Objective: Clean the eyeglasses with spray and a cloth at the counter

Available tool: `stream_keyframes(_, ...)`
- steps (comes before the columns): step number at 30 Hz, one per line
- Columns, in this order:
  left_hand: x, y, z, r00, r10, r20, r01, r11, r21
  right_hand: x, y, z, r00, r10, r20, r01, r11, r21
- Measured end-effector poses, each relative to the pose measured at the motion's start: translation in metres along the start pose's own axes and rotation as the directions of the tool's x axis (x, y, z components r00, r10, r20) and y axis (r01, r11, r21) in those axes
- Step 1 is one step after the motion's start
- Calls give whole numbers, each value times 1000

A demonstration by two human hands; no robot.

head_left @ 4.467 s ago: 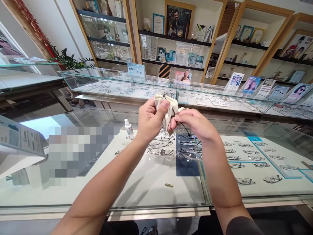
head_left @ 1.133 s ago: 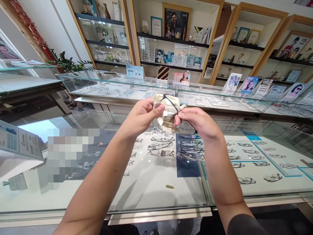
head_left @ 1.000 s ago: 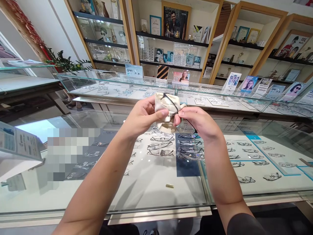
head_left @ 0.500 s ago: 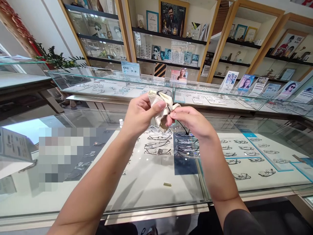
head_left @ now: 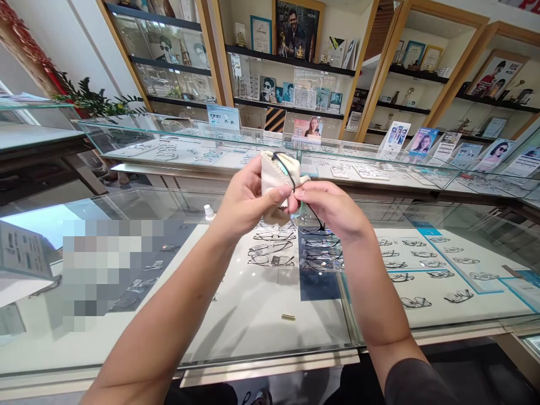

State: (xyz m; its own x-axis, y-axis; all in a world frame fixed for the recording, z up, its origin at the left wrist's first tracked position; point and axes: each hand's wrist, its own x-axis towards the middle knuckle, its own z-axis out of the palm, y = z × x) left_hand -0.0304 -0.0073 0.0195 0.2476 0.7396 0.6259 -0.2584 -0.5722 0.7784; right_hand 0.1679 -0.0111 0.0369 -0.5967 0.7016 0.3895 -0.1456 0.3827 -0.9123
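A pair of black-framed glasses point(head_left: 288, 173) is held up above the glass counter, partly wrapped in a cream cleaning cloth point(head_left: 272, 174). My left hand point(head_left: 248, 197) is closed on the cloth, its thumb pressing the cloth against the lens area. The fingertips of my right hand point(head_left: 327, 202) pinch the frame near the lens edge, and a dark temple hangs down below them. Cloth and fingers hide most of the lenses.
Rows of eyeglasses point(head_left: 272, 260) lie inside the glass display counter point(head_left: 236, 337) below my hands. A small white bottle point(head_left: 208, 212) stands left of my left hand. Across the aisle are another glass case point(head_left: 189, 169) and shelves with framed pictures point(head_left: 297, 29).
My left thumb has slid a little down and right across the cloth. The cloth has shifted with it, and more of the black frame's rim shows. My right hand keeps its pinch.
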Motion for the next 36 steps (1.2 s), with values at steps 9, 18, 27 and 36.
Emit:
stream_keyframes(9,2,-11,9,965,71,-253,-62,997,44,6,6,10,999,-3,41,6,999,-51)
stream_keyframes(18,15,-10,-7,984,-13,-179,-4,996,-93,-4,-1,-13,976,-135,-171,129,991,-45)
stream_keyframes(27,-1,0,6,977,-170,129,175,984,-26,7,12,-9,918,-261,-299,248,965,-82)
stream_keyframes(36,-4,-8,25,981,-188,-51,182,979,-90,13,20,8,958,-139,-249,163,984,78)
